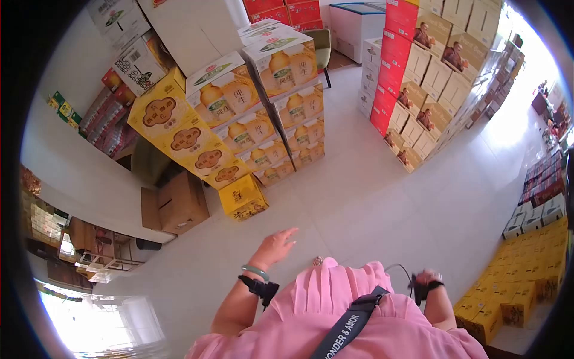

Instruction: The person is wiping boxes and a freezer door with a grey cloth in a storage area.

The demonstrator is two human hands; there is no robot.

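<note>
My left hand (275, 248) reaches forward over the pale floor, with its fingers apart and nothing in it. A green bangle (256, 272) and a black strap device (259, 289) are on that wrist. The yellow box (243, 198) at the foot of a yellow stack is the box nearest to it, with a gap between them. My right hand (428, 277) is low beside the pink clothing (341, 293); its fingers are partly hidden and too blurred to read. It wears a black wrist strap, and a thin dark cable runs close by.
Stacks of beer cartons (294, 69) stand ahead on the left, with an open brown box (182, 203) beside them. A tall red and tan carton stack (418, 90) is ahead on the right. Yellow boxes (520, 275) line the right side. A white freezer (353, 33) is at the back.
</note>
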